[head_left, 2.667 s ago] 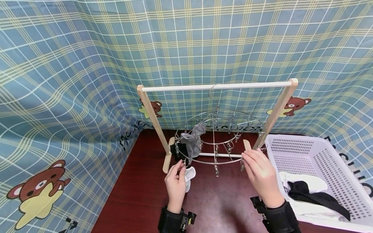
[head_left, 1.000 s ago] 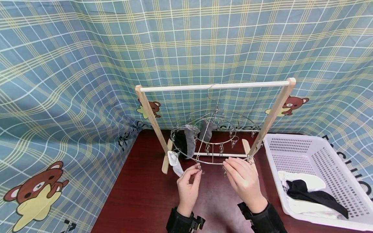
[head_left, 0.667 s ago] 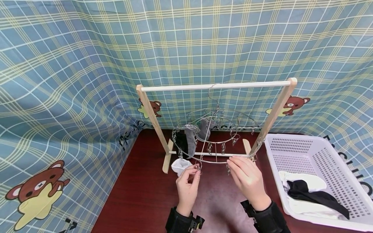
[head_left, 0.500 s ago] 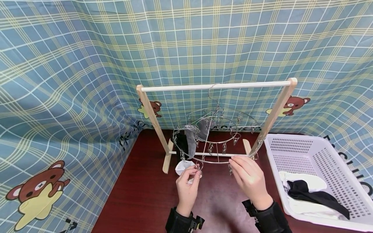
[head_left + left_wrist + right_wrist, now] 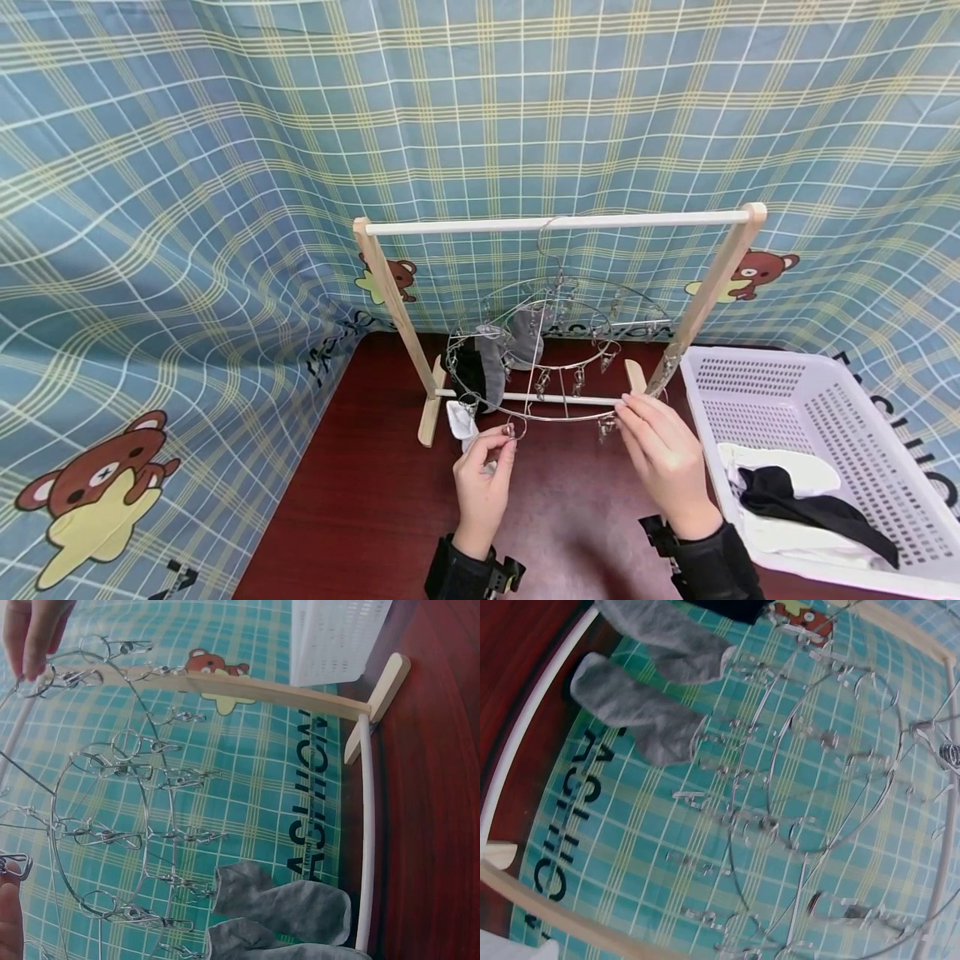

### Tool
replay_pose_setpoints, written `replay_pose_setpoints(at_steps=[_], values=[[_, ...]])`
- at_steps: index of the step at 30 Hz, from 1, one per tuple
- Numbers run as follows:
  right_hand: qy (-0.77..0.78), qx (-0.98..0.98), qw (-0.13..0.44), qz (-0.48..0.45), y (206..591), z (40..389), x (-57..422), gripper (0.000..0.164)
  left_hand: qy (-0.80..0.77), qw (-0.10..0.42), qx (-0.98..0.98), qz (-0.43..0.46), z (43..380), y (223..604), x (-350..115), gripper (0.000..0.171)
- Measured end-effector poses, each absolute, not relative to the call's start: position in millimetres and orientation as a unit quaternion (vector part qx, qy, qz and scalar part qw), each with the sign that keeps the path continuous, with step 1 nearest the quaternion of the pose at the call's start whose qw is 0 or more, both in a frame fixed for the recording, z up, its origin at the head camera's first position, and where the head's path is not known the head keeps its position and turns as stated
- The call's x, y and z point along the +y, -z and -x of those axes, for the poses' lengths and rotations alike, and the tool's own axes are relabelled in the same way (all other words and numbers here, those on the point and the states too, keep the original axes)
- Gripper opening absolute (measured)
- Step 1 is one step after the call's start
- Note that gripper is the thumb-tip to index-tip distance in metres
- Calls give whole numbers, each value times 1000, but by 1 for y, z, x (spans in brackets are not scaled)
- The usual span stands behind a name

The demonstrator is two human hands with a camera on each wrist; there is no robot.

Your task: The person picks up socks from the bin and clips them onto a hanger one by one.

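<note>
- The left hand has its thumb and fingertips clamped on a small silver metal clip at the front edge of the hanger, near its middle
- The right hand pinches the outer ring farther right, thumb and fingers together on the wire; a black strap wraps its wrist, and another wraps the left one
- The round silver wire hanger, an outer ring about a smaller inner ring with clips dangling from both, hangs by its hook from the white top rod of a pale wooden rack with two slanting posts
- On the hanger's left side a white sock hangs at the front, just left of the left hand
- Behind it hang a black sock and, overlapping it, a grey fabric sock; a second grey sock hangs farther back
- The rack stands on a dark red wooden desk
- Right of the rack sits a white perforated plastic basket, a black cloth piece lying over white cloth inside
- Behind everything drapes a blue checked cloth with brown bears and black letters
</note>
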State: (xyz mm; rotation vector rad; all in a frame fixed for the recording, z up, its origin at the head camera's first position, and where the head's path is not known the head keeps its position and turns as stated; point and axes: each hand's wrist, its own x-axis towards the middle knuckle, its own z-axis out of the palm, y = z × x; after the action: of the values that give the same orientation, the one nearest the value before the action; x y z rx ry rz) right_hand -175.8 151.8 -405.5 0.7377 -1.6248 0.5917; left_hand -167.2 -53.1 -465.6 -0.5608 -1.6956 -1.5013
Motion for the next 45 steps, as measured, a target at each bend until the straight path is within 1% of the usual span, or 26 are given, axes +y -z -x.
replay_pose_setpoints(at_steps=[8, 13, 17, 21, 29, 32, 36, 40, 41, 45], values=[[-247, -712, 601, -266, 413, 178, 178, 28, 592, 397, -668, 213, 167, 464, -52, 12], [-223, -737, 592, -239, 423, 180, 203, 31, 593, 396, -667, 218, 166, 464, -53, 13], [-202, -757, 583, -215, 432, 180, 227, 33, 593, 395, -665, 222, 166, 465, -54, 13], [-178, -785, 561, -190, 440, 176, 248, 37, 591, 396, -665, 226, 167, 464, -55, 13], [-149, -811, 537, -180, 443, 176, 274, 40, 597, 394, -662, 226, 168, 464, -54, 13], [-142, -825, 511, -195, 439, 183, 284, 44, 598, 390, -663, 223, 167, 462, -54, 14], [-122, -861, 446, -213, 438, 195, 300, 54, 604, 381, -667, 213, 163, 453, -53, 17], [-102, -892, 383, -219, 449, 208, 321, 67, 595, 372, -685, 196, 155, 438, -51, 20], [-97, -900, 365, -219, 453, 211, 327, 64, 591, 371, -690, 192, 154, 435, -51, 20], [-56, -937, 286, -195, 478, 224, 345, 28, 589, 364, -695, 195, 157, 446, -52, 27]])
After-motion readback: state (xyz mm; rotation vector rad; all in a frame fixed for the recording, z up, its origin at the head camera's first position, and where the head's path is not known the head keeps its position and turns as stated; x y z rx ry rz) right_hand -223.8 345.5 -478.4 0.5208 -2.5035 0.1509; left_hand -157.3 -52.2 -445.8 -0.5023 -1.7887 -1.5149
